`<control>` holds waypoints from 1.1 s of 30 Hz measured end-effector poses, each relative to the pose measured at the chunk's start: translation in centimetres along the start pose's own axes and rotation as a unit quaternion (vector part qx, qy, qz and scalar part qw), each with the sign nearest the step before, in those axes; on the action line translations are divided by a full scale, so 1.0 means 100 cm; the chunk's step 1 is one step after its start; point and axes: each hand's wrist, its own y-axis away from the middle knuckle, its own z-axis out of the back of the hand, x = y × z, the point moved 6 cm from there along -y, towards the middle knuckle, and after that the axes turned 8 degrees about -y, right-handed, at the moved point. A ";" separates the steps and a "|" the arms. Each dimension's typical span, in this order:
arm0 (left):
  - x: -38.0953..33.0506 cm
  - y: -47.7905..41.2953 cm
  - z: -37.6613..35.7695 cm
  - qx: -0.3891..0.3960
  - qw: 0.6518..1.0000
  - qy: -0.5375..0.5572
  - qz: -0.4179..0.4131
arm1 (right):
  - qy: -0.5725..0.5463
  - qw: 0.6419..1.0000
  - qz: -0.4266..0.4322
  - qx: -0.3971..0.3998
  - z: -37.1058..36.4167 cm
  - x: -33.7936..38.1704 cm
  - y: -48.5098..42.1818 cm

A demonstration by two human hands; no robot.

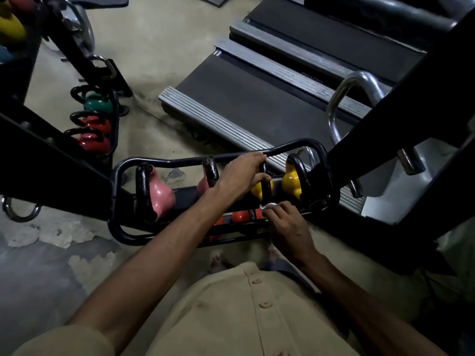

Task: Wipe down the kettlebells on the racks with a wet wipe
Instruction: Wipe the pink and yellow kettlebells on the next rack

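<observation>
treadmills: two side by side, the near one (244, 98) and another (321, 47) behind it, both with dark belts
side rail (205, 119): ribbed silver metal running along the near belt's edge
floor (159, 47): beige concrete, kinda grimy
flaked patch (51, 235): lower left, paint peeled off in blotches with grey underneath
black upright (411, 98): big slanted beam on the right
chrome handle (336, 98): bent tube poking out from behind that upright
chrome pegs (411, 160): short ones sticking off the upright
chrome ring (15, 214): left edge, half under a black beam
shirt (218, 317): beige button-up, bottom middle
feet (218, 260): just past the hem, too blurry to say more
</observation>
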 end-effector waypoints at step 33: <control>-0.107 0.010 -0.083 -0.083 0.991 0.058 0.092 | 0.035 0.950 -0.144 0.275 0.052 -0.120 -0.171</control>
